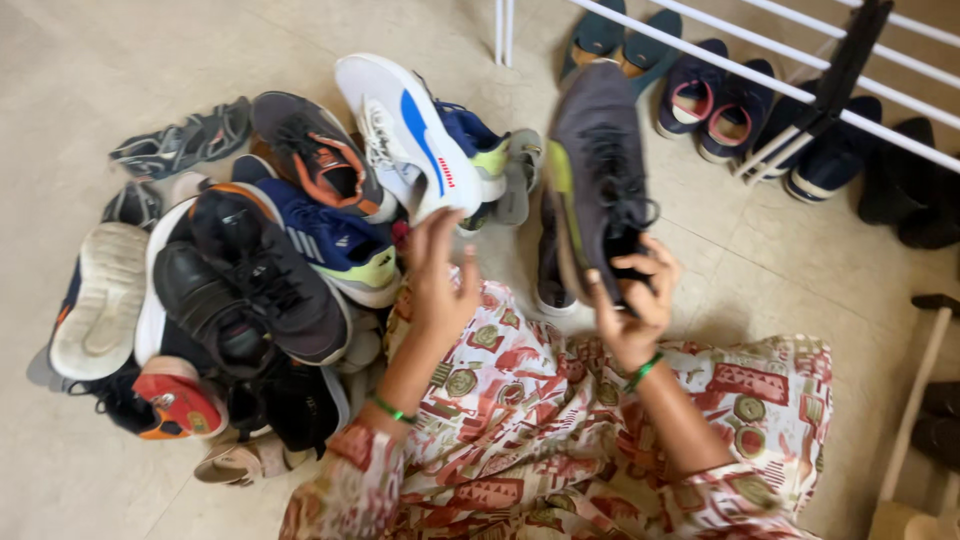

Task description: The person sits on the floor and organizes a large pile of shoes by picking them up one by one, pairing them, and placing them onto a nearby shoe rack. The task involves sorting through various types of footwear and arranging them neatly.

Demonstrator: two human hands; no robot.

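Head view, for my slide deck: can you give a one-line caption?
Right hand lifts a dark grey sneaker; left hand holds a white-and-blue sneaker above a shoe pile.

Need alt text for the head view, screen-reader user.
Seen from above, a seated person's right hand holds up a dark grey sneaker while the left hand grips a white sneaker with a blue stripe, beside a pile of shoes on a tiled floor.

At frame centre the left hand (438,275) grips a white sneaker with a blue stripe (405,130), while the right hand (632,300) holds up a dark grey laced shoe (598,165). A heap of shoes (240,290) fills the left of the frame on the floor (80,60), and a white shoe rack (760,75) crosses the upper right.
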